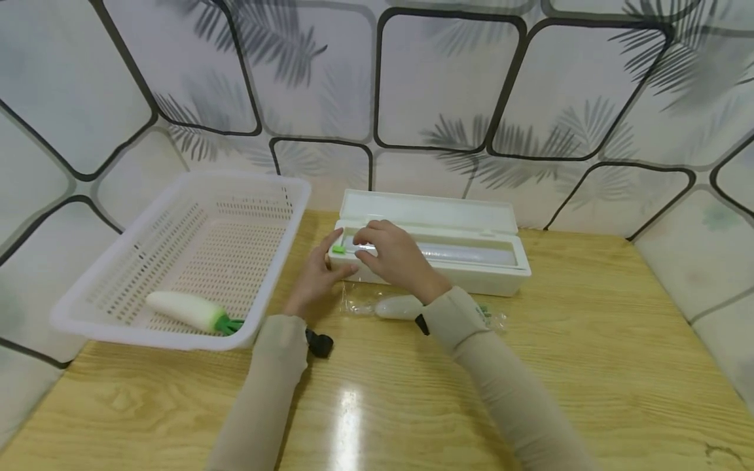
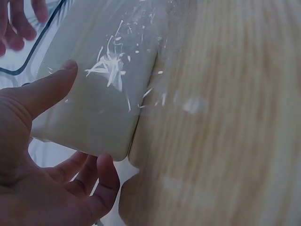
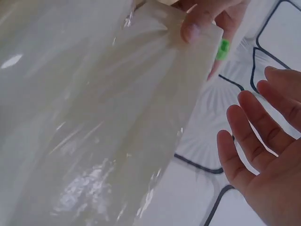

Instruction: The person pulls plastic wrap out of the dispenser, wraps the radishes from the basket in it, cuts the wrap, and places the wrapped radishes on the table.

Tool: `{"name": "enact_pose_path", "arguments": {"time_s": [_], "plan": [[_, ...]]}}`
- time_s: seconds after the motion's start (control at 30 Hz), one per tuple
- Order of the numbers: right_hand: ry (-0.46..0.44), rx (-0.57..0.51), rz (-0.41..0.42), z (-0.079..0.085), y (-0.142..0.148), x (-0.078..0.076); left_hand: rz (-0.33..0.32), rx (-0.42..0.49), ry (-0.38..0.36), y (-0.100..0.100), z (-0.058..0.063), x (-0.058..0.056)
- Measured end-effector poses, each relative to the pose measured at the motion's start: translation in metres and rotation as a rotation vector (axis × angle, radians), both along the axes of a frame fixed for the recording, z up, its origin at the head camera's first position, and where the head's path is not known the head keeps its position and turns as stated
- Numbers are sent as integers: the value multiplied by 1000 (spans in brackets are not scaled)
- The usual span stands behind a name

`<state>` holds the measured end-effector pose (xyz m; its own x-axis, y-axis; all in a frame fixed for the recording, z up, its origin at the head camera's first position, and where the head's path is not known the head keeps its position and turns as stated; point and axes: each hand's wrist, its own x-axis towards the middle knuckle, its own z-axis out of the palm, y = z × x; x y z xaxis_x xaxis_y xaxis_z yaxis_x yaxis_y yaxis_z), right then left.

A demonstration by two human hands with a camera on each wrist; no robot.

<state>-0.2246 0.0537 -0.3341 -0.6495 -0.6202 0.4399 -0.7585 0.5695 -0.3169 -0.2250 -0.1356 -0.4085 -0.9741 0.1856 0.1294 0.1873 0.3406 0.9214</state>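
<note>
A long white cling film dispenser (image 1: 495,281) stands on the table with its lid (image 1: 424,209) raised. Inside lies a clear roll (image 1: 465,254). My left hand (image 1: 315,281) grips the dispenser's left end, thumb on the front face and fingers around the end, beside a green slider (image 1: 338,249). Over that end hovers my right hand (image 1: 391,252), fingers loosely bent and nothing between them. Clear film (image 2: 113,70) hangs down the dispenser's front. A white radish (image 1: 397,307) lies in front amid clear film, partly hidden by the right wrist.
At the left, a white perforated basket (image 1: 277,261) holds another white radish (image 1: 185,311) with a green top. The patterned wall (image 1: 448,85) rises right behind the dispenser. The wooden table (image 1: 589,366) extends to the right and front.
</note>
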Motion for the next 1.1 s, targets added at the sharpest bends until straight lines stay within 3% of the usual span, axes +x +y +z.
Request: {"name": "enact_pose_path", "arguments": {"time_s": [0.3, 0.4, 0.67, 1.1], "plan": [[-117, 191, -48, 3, -40, -18, -45, -1, 43, -4, 3, -1], [-106, 192, -23, 0, -47, -21, -34, -23, 46, -4, 2, -2], [46, 216, 30, -8, -53, -18, 8, -42, 119, -2, -7, -2], [56, 229, 23, -10, -55, -19, -10, -33, 135, -2, -4, 1]]}}
